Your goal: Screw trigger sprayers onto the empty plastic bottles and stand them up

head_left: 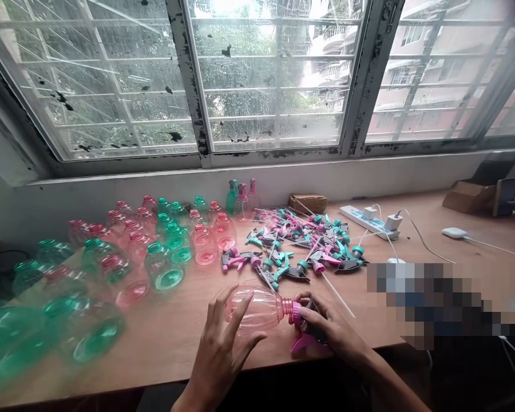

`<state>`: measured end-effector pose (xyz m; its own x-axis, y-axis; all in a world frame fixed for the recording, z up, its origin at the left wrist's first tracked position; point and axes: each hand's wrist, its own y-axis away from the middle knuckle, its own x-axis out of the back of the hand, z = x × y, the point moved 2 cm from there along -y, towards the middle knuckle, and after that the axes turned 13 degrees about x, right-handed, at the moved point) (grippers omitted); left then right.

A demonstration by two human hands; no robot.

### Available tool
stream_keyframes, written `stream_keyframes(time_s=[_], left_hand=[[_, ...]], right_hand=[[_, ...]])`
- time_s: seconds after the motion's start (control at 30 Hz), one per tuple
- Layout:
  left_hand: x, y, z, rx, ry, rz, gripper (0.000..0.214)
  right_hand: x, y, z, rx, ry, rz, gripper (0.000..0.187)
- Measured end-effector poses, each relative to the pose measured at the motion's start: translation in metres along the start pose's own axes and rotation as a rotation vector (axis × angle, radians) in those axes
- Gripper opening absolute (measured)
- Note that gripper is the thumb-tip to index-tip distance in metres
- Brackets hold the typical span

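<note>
A translucent pink bottle (pixel 266 310) is held sideways near the front edge of the bench (pixel 163 349), its contents hard to make out. The left hand (pixel 223 337) spreads wide about its body; the right hand (pixel 332 326) grips the trigger sprayer (pixel 297 313) at its neck. Open-necked green and pink bottles (pixel 165 270) crowd the left.

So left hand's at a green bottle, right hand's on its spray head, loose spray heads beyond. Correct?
Colour's wrong: the head view shows the bottle at the left hand is pink, not green. The right hand is on the bottle's spray head, loose spray heads beyond, as you said.
</note>
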<state>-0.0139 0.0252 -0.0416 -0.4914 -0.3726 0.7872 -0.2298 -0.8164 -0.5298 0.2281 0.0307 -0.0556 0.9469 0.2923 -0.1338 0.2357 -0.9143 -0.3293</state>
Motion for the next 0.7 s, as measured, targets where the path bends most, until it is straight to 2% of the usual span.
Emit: stream_keyframes(time_s=[0.17,0.3,0.47,0.63,0.7], left_hand=[[0.004,-0.009,0.006,-0.007,-0.032,-0.021,0.06],[0.004,-0.015,0.004,-0.025,-0.041,-0.037,0.069],[0.002,-0.011,0.004,-0.015,0.001,-0.017,0.063],[-0.003,-0.003,0.006,0.063,0.157,-0.086,0.062],[-0.006,-0.001,0.006,0.116,0.286,-0.154,0.074]], right_hand=[[-0.001,0.001,-0.002,-0.048,0.025,0.028,0.031],[0.001,0.002,-0.002,-0.088,0.043,0.044,0.043],[0.001,0.003,-0.001,-0.092,0.009,-0.009,0.031],[0.001,0.002,0.0,-0.088,0.0,-0.003,0.032],[0.002,0.002,0.001,-0.074,-0.002,0.014,0.033]])
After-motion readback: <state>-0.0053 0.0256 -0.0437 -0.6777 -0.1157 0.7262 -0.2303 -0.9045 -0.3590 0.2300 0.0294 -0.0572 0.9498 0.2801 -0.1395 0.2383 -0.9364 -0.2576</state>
